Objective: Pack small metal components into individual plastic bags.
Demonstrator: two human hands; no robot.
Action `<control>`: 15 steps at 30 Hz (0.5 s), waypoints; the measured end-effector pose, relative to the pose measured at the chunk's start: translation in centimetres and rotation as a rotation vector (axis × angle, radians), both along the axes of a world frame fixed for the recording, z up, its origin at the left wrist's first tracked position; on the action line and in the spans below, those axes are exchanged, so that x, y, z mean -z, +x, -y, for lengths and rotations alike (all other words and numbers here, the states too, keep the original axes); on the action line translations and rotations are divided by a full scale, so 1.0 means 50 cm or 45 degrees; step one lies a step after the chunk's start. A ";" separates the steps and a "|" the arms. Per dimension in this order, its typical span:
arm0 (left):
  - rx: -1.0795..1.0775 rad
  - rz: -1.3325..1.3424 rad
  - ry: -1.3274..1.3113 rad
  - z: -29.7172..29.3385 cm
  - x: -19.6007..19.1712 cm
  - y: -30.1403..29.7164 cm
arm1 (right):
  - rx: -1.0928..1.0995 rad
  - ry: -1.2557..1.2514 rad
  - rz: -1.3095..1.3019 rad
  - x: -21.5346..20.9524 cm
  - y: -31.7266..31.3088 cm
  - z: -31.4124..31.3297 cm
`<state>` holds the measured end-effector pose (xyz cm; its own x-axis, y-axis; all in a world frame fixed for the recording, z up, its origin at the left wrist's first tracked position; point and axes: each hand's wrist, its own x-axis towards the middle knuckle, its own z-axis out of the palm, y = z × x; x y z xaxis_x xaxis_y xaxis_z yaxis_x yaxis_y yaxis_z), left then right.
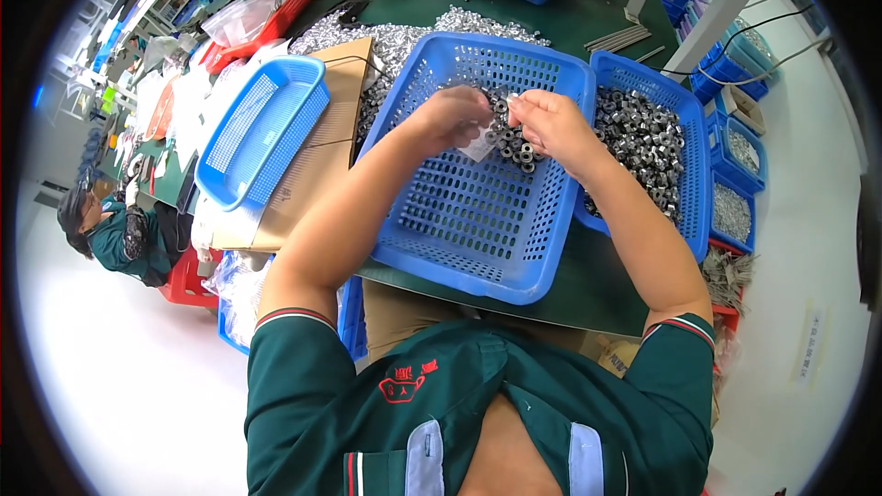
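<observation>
Both my hands are over a large blue perforated basket in front of me. My right hand pinches a small silvery metal part between thumb and fingertips. My left hand is close by on the left, smeared by motion, so its grip is unclear. A small clear or whitish plastic piece hangs just below it. Under the hands, a small heap of ring-shaped metal nuts lies on the basket's bottom. To the right, a second blue basket is filled with similar dark-and-silver nuts.
Behind the basket, loose shiny metal parts are piled on the green table. An empty light-blue basket rests on cardboard at left. Metal rods lie back right. A co-worker sits far left.
</observation>
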<state>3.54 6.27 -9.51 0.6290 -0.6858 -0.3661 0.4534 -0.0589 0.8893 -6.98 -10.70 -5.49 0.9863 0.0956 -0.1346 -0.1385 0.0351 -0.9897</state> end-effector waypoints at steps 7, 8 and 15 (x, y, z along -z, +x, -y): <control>0.258 1.451 1.013 0.031 0.051 -0.033 | -0.019 -0.090 0.074 0.003 -0.002 0.003; 0.273 1.424 1.043 0.030 0.050 -0.035 | -0.010 -0.165 0.099 0.002 -0.003 0.001; 0.391 1.429 1.060 0.024 0.052 -0.036 | -0.023 -0.203 0.104 0.006 -0.004 0.000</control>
<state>1.73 5.09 -12.11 0.7184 -0.6815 -0.1392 -0.5803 -0.6975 0.4203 -7.18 -10.70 -5.80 0.9929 0.0970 -0.0688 -0.0564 -0.1252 -0.9905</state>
